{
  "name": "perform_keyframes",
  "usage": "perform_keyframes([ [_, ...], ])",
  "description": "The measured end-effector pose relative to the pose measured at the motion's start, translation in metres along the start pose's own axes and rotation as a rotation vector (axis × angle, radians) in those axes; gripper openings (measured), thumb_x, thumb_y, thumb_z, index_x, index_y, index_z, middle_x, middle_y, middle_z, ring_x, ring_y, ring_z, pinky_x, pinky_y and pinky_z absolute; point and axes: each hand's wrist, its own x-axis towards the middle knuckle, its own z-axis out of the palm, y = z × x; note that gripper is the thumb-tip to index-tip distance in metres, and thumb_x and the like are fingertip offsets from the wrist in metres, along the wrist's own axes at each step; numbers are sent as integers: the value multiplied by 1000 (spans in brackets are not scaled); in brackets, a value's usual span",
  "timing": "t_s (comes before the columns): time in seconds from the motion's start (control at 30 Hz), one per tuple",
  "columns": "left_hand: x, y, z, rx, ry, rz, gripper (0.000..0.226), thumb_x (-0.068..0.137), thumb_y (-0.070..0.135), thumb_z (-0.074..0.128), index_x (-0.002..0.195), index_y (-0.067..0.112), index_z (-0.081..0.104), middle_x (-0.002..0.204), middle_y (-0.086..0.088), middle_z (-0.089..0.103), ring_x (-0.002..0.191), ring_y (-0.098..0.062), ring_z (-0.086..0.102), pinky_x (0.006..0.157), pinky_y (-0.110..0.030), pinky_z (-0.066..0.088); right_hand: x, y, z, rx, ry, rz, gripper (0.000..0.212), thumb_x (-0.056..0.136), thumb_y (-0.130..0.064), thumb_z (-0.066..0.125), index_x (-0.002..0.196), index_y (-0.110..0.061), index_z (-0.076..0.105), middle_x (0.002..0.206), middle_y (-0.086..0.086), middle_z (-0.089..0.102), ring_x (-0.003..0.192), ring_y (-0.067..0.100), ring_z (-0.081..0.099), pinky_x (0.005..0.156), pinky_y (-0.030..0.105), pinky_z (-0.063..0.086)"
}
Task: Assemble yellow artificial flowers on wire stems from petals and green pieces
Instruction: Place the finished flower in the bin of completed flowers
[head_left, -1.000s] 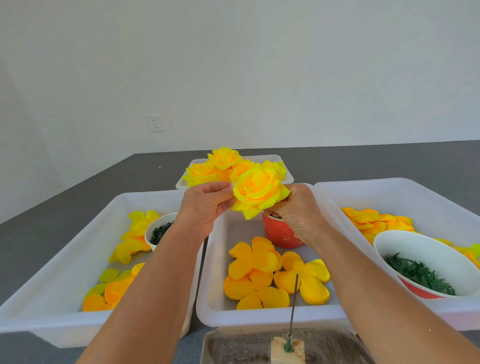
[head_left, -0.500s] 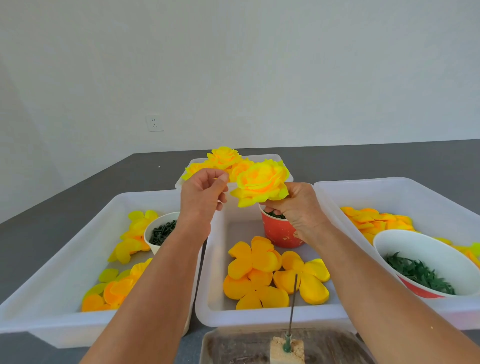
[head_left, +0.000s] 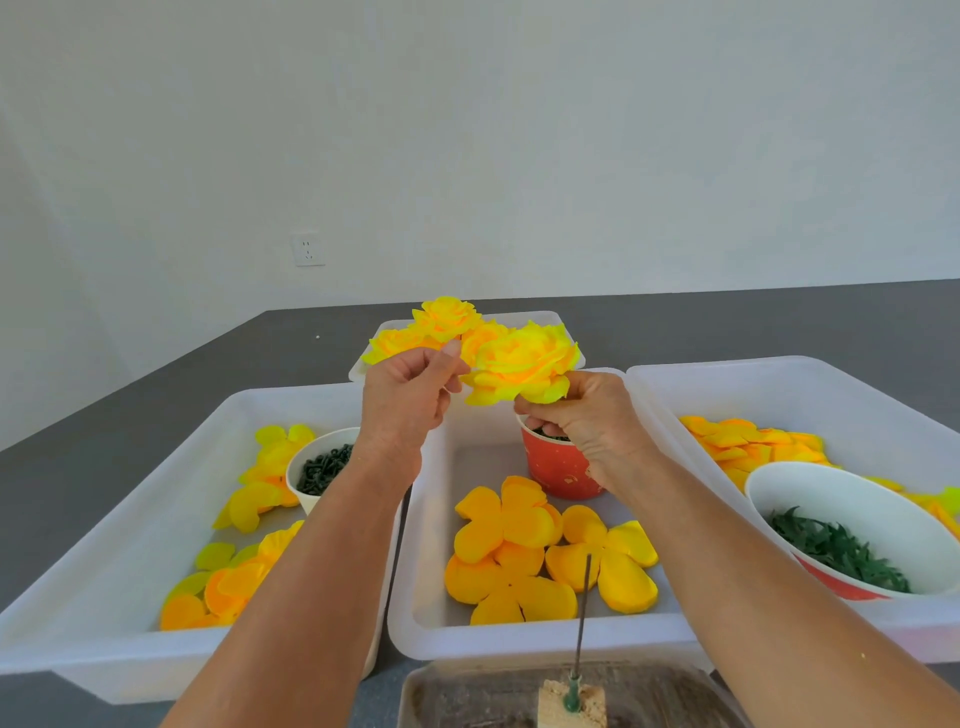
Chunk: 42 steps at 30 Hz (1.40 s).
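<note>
A full yellow flower (head_left: 522, 364) is held up over the middle bin. My right hand (head_left: 587, 421) grips it from beneath, fingers curled under its base. My left hand (head_left: 410, 395) is at the flower's left edge, thumb and fingers pinched together against an outer petal. Loose orange-yellow petal pieces (head_left: 524, 551) lie in the middle white bin (head_left: 467, 636). A red cup (head_left: 558, 467) with green pieces stands behind them, partly hidden by my right hand. A bare wire stem (head_left: 582, 618) stands upright in a wooden block (head_left: 569, 704) at the bottom.
Finished yellow flowers (head_left: 441, 325) fill a far white tray. The left bin (head_left: 119, 519) holds yellow petals and a white cup of dark green pieces (head_left: 322, 462). The right bin (head_left: 810, 384) holds orange petals and a bowl of green leaves (head_left: 836, 545). A brown tray (head_left: 493, 696) sits nearest.
Both hands lifted the flower slightly and turned its face upward. My left hand shifted from cupping its side to pinching at its left edge.
</note>
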Motion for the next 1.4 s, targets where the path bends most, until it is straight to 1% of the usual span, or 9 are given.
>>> perform_keyframes([
  [0.17, -2, -1, 2, 88, -69, 84, 24, 78, -11, 60, 75, 12, 64, 61, 2, 56, 48, -8, 38, 43, -13, 31, 0, -2, -2, 121, 47, 54, 12, 76, -8, 75, 70, -16, 68, 55, -9, 67, 50, 1, 62, 48, 10, 46],
  [0.33, -1, -5, 2, 176, -79, 178, 21, 76, -3, 70, 74, 17, 67, 64, 2, 60, 48, 0, 44, 48, -9, 37, 1, 1, 0, 27, 6, 49, 11, 76, -11, 75, 71, -19, 70, 67, -6, 70, 55, 2, 64, 54, 14, 49],
  [0.47, 1, -6, 1, 191, -98, 177, 18, 75, 2, 73, 76, 18, 67, 67, 1, 61, 52, -4, 44, 48, -10, 38, 1, 1, -1, 17, 12, 50, 10, 77, -13, 75, 71, -19, 69, 67, -6, 71, 56, 3, 65, 53, 14, 48],
  [0.6, 1, -6, 1, 150, -72, 179, 15, 81, 2, 68, 75, 16, 68, 56, 12, 59, 47, 0, 43, 48, -10, 38, -2, 1, -1, 27, -79, 25, 13, 77, -4, 73, 72, -15, 68, 57, -9, 69, 50, 1, 62, 50, 12, 48],
  [0.7, 2, -7, 0, 175, -70, 178, 19, 86, -1, 61, 76, 16, 64, 64, 4, 58, 49, -1, 44, 49, -12, 39, -2, 0, -1, -10, -113, -14, 15, 77, -2, 72, 72, -17, 69, 58, -9, 69, 51, 3, 63, 54, 13, 50],
  [0.8, 2, -8, 2, 198, -80, 194, 26, 89, -4, 54, 76, 17, 58, 62, 3, 58, 48, 0, 48, 46, -14, 40, -2, 0, -1, -124, -80, -114, 17, 77, -5, 73, 69, -19, 69, 56, -10, 67, 51, 1, 62, 57, 14, 50],
  [0.93, 1, -8, 1, 200, -104, 198, 24, 90, -4, 52, 78, 16, 58, 46, 8, 56, 39, -2, 44, 42, -15, 39, -2, 1, 0, -276, -15, -219, 9, 78, -14, 74, 71, -18, 70, 64, -2, 67, 56, 3, 61, 70, 25, 51],
  [1.17, 0, -4, 1, 133, -55, 65, 19, 89, 11, 59, 72, 10, 67, 58, 8, 66, 45, -7, 45, 44, -11, 36, -6, -3, -1, -385, 47, -261, 11, 79, -15, 73, 83, -5, 75, 79, 11, 72, 74, 23, 65, 81, 40, 52],
  [1.4, 1, -5, -2, 110, -42, 9, 3, 82, 4, 67, 80, 5, 69, 52, 12, 62, 48, 4, 51, 47, -8, 39, -4, -1, 0, -451, 71, -235, 13, 80, -10, 72, 91, -5, 75, 90, 12, 73, 78, 18, 62, 87, 41, 51],
])
